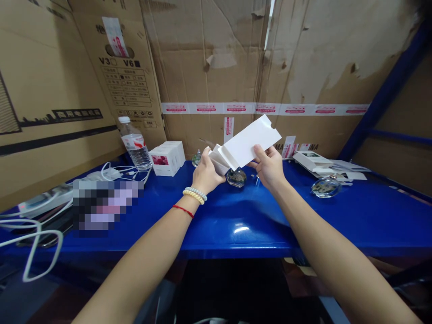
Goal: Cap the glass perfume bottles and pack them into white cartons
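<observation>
At frame centre, the left hand and right hand both pinch a flat white cardboard box blank; squeezing opposite edges evenly should open it squarely.

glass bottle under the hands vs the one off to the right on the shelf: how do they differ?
The near glass bottle sits right below the white carton held by the left hand and right hand, partly hidden. The far glass bottle lies in the open beside the papers, fully visible and looking wider. Both are clear, rounded, and rest on the blue shelf.
</observation>
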`<action>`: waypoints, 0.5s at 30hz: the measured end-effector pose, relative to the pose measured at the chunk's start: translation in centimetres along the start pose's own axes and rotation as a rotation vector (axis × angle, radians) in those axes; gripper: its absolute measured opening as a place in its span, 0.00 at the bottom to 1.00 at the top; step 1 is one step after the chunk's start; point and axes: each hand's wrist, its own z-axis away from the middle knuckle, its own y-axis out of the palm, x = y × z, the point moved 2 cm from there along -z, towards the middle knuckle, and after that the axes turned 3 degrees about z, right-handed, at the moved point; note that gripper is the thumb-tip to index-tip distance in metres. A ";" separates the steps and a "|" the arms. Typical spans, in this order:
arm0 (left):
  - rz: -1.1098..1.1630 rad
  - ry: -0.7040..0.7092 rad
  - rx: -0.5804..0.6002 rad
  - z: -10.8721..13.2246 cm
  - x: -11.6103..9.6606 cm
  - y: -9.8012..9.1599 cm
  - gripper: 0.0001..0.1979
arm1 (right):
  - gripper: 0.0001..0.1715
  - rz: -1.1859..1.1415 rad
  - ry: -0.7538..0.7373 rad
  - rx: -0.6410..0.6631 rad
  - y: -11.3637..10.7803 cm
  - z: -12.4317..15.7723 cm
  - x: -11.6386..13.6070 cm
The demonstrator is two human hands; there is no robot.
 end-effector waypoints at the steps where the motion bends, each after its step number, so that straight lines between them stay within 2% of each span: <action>1: -0.017 0.042 0.012 0.1 -0.3 0.0 0.54 | 0.33 0.014 0.004 0.012 0.0 0.0 0.0; 4: -0.048 0.158 0.007 0.2 -0.7 0.2 0.55 | 0.34 0.041 0.003 0.009 0.0 0.1 0.0; 9: -0.063 0.364 -0.035 0.0 0.0 0.3 0.60 | 0.36 0.087 -0.064 -0.053 -0.3 -0.1 0.1; 15: -0.042 0.459 -0.124 0.2 -0.1 -0.1 0.57 | 0.39 0.137 -0.089 -0.010 -0.2 -0.1 0.3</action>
